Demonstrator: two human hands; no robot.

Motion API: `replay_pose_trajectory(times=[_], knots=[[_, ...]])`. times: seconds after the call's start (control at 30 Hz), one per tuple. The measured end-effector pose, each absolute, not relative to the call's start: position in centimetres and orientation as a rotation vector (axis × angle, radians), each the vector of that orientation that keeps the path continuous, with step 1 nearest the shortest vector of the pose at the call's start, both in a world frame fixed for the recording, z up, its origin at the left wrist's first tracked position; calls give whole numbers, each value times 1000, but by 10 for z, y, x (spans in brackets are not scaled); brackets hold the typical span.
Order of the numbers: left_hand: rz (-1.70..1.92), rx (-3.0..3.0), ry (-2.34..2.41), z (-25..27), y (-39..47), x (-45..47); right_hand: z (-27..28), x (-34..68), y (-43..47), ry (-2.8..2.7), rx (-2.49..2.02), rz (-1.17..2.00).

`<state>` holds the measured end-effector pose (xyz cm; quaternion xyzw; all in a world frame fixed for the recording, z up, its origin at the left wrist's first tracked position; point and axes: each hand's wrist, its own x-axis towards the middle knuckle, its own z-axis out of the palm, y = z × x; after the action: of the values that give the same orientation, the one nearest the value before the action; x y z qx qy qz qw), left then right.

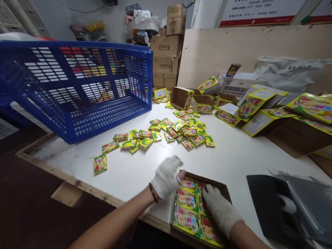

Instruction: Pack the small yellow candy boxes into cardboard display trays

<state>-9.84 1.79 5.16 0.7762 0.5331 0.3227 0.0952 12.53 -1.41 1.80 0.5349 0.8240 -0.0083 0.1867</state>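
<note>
An open cardboard box (177, 197) at the table's front edge is packed with small yellow-green packets (186, 218) printed "TWINS". My right hand (220, 207), in a white knit glove, reaches into the box with its fingers laid over the packets on the right side. My left hand (166, 176), gloved with a bare thumb tip, hovers at the box's upper left corner. Motion smears its fingers, so whether it holds anything is unclear. Beyond the hands, many loose packets (190, 131) lie scattered across the white table (135, 186).
A blue plastic crate (109, 121) lies on its side at the left. Several open printed boxes (250, 109) crowd the back right. Black and clear plastic material (267, 200) occupies the right front. Stacked cartons (166, 55) stand behind the table.
</note>
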Motion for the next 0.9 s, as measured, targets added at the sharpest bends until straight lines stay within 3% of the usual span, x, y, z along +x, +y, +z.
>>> replay_pose_trajectory(times=[0.17,0.43,0.6,0.7,0.8,0.9], knots=[[707,1946,2115,47,83,-194,15,117,-19,2275,1577,-106],[712,1690,2134,20,69,-216,38,126,-12,2297,1610,-420],[879,1605,1913,42,27,-183,82,106,-9,2694,1601,-274],[925,1726,1464,72,-4,-146,117,80,-11,2892,1517,-113],[820,1898,1130,90,-19,-121,143,72,-7,2761,1431,-215],[795,2008,1314,82,1,-135,150,94,-6,2527,1525,-403]])
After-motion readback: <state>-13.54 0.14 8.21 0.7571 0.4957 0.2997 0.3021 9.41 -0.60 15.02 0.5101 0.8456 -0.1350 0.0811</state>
